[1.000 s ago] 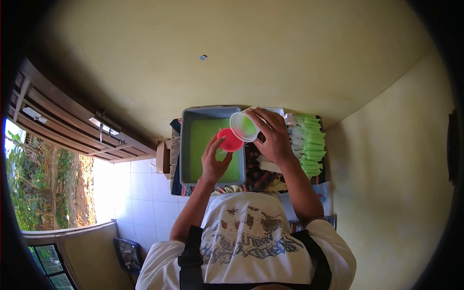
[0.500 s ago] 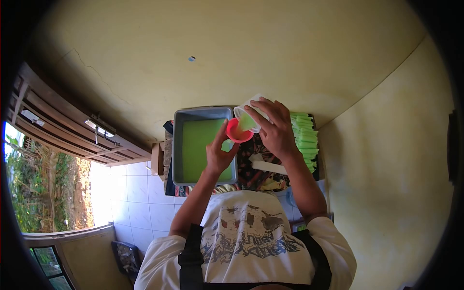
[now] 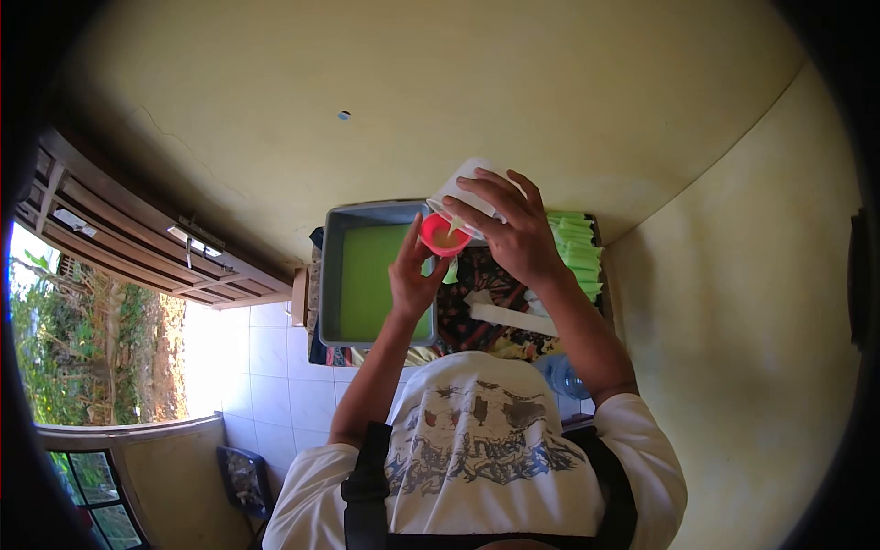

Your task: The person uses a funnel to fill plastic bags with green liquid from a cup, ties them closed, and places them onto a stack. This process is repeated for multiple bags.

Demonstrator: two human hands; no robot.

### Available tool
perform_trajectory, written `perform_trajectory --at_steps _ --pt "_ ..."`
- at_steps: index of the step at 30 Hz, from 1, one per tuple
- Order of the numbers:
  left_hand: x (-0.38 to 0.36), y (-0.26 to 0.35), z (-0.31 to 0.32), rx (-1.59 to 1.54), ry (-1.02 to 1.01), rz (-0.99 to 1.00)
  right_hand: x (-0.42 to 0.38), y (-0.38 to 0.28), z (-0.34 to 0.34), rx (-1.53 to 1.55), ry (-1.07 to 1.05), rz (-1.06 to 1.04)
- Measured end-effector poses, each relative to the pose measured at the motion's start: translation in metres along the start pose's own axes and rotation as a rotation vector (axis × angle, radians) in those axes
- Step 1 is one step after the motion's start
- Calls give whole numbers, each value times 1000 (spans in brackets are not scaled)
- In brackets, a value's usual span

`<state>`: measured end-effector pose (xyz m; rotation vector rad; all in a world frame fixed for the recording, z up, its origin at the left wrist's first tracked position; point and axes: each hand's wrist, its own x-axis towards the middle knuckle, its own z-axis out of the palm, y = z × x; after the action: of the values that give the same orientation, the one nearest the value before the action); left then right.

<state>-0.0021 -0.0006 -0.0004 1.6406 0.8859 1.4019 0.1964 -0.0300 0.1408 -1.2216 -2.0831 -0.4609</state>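
Observation:
My left hand has its fingers closed around a red funnel at the right edge of the grey basin. Pale liquid lies inside the funnel, and a bit of light green plastic shows below it; the lower part is hidden. Above it, my right hand grips a whitish plastic cup, steeply tipped. A thin pale stream runs from the cup's rim into the funnel. Green liquid covers the bottom of the grey basin.
Green filled packets lie in a row on the right. A white strip, perhaps plastic bags, rests on the dark patterned cloth. A blue water jug is by my right side, a chair at lower left.
My right hand has tipped the cup further over, its base now higher. The stream into the funnel has thinned. Both hands and the funnel have shifted slightly left and up.

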Motion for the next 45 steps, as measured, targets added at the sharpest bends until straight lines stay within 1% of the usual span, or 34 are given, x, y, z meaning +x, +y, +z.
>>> perform_trajectory --at_steps 2,5,8,9,12,14,15,17,19,22,23,24,26,28,29,31,33,34,37,40,41,43,45 --pt "-1 -3 8 -5 30 14 -2 8 0 5 24 -30" --pt "-4 -4 17 -24 47 0 -12 25 2 68 85 52" --pt "-3 -5 22 -19 66 0 -36 37 26 503 250 451" --pt "-4 -3 22 -27 77 -1 -48 39 39 573 250 598" --pt "-9 0 22 -42 102 -22 -127 63 116 515 50 848" --pt "-14 1 21 -34 108 -37 -173 59 157 447 66 765" --pt "-17 0 20 -24 109 -41 -198 59 181 455 -15 790" --pt "-23 -2 17 7 106 -52 -229 51 212 470 -70 865" --pt "-29 -1 15 48 100 -67 -245 45 228 512 -103 911" --pt "-37 1 10 100 29 -112 -271 41 254 492 -129 943" --pt "-38 2 11 103 43 -97 -283 43 264 473 -123 889" --pt "-39 0 13 103 58 -82 -286 40 263 417 -124 910" --pt "-40 -4 16 89 75 -62 -293 40 261 295 -130 948" --pt "-44 -9 20 66 84 -58 -283 40 232 301 -76 781" --pt "-46 -11 22 77 73 -66 -269 38 205 302 -51 699" --pt "-50 -15 27 91 48 -83 -218 25 138 989 -57 848" --pt "-54 -13 28 195 -57 -94 -166 9 80 1056 -94 740" --pt "-56 -12 31 245 -108 -95 -152 6 68 1087 -112 682" --pt "-64 -14 42 219 -147 -137 -143 5 77 1001 -144 715" --pt "-69 -24 49 103 -112 -204 -147 5 88 1218 42 783" --pt "-71 -28 48 106 -114 -226 -150 5 89 1325 136 831" --pt "-76 -35 48 108 -116 -271 -167 26 99 916 113 753" --pt "-81 -46 49 21 -79 -246 -184 41 112 558 66 678"
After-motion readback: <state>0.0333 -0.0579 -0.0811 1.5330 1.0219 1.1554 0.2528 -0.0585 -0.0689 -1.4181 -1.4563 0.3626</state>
